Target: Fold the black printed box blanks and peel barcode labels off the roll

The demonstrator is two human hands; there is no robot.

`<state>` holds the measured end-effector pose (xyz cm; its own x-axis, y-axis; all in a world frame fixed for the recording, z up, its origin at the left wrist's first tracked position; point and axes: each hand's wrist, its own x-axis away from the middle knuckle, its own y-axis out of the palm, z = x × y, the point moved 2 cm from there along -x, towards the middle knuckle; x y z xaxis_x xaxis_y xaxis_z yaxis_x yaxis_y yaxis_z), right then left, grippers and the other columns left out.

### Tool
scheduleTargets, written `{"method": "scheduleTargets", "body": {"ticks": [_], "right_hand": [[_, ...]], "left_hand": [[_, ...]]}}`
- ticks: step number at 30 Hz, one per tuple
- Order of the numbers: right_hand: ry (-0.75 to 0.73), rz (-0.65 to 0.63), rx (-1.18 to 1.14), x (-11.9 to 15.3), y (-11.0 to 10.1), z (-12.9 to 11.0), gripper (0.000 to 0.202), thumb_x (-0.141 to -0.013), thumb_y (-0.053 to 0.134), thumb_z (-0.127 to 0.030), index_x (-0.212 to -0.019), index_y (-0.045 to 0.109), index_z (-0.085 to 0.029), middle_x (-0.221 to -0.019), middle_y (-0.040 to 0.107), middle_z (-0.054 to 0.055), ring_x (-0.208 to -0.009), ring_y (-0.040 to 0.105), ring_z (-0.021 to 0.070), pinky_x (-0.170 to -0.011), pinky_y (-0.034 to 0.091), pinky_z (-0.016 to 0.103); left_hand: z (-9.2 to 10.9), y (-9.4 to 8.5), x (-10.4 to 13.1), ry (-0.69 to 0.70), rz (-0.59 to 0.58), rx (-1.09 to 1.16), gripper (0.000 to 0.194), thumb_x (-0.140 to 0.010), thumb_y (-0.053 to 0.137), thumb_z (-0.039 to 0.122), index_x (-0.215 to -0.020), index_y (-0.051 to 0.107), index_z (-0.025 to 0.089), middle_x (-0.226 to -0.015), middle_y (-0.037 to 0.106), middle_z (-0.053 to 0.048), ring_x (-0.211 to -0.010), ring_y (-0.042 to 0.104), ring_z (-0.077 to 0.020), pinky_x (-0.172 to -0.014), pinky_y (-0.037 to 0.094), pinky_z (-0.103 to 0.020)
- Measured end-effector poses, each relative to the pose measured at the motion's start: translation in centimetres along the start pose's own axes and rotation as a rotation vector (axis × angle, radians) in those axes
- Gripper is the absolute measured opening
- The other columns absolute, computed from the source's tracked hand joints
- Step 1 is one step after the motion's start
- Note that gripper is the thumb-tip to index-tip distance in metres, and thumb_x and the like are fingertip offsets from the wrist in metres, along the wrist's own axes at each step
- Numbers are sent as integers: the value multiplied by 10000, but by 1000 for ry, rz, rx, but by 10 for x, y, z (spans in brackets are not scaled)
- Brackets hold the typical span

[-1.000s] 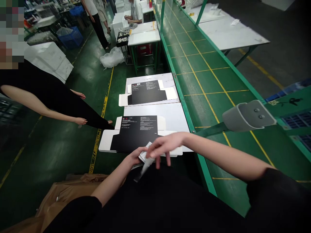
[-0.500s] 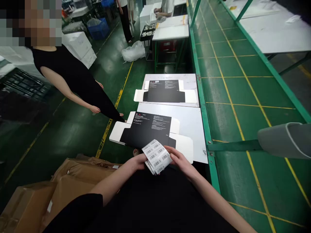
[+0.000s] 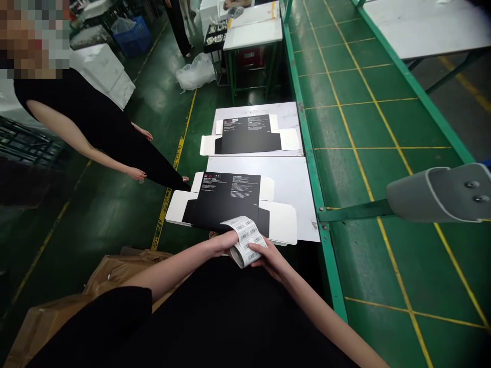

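Note:
A roll of white barcode labels (image 3: pixel 250 244) is held close to my body, its loose end curling up and to the left. My left hand (image 3: pixel 227 243) grips it from the left, the fingers partly hidden behind and under the labels. My right hand (image 3: pixel 266 255) is closed on its right side, thumb over the printed face. Just beyond lies a flat black-and-white box blank (image 3: pixel 230 199) with white flaps, its near edge partly covered by the labels. Farther back, a second box blank (image 3: pixel 249 135) lies flat and bears a small white label near its top.
The blanks rest on a white table (image 3: pixel 289 189) beside a green metal rail (image 3: pixel 326 255). A grey holder (image 3: pixel 425 194) juts out at the right. Brown cartons (image 3: pixel 111 276) stand at the lower left. A person in black (image 3: pixel 99 117) stands to the left.
The label sheet, nearly flat before, is now curled into a roll shape. My right hand has come lower and its thumb now lies on the labels. The camera view has shifted slightly.

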<state>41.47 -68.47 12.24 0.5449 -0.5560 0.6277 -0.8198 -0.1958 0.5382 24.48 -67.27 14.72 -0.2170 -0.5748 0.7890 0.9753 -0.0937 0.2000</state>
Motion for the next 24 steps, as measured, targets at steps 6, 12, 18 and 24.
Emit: {"method": "scheduleTargets", "body": {"ticks": [6,12,18,24], "right_hand": [[-304,150,63,-13,6,-20,580,-713,861,-430,-1173,568,-234,-1071,730,63,-925,715,255,-678,625,333],[-548,130,402,-48,6,-11,615,-752,829,-450,-1224,492,-246,-1156,664,62,-1049,663,240,-909,578,389],[-711,14,693,-55,16,-7,519,-860,739,-390,-1293,493,-243,-1242,590,113,-1157,603,281,-1023,519,447],[-506,-27,533,-86,45,-9,587,-864,723,-471,-1349,475,-252,-1297,605,102,-1189,611,270,-1020,533,435]], "left_hand": [[3,2,17,310,93,231,542,-945,474,625,-1288,593,222,-1282,687,-119,-1146,657,-290,-773,584,-335],[-15,-1,-10,424,297,356,505,-779,806,470,-1145,609,183,-1114,720,-91,-1033,672,-240,-895,529,-329],[-31,-11,-17,447,386,440,461,-892,626,586,-1141,569,201,-1038,715,-68,-973,686,-212,-835,538,-305],[-35,-52,-26,437,438,383,444,-878,655,538,-1113,577,169,-1007,711,-109,-914,705,-251,-808,562,-370]]}}
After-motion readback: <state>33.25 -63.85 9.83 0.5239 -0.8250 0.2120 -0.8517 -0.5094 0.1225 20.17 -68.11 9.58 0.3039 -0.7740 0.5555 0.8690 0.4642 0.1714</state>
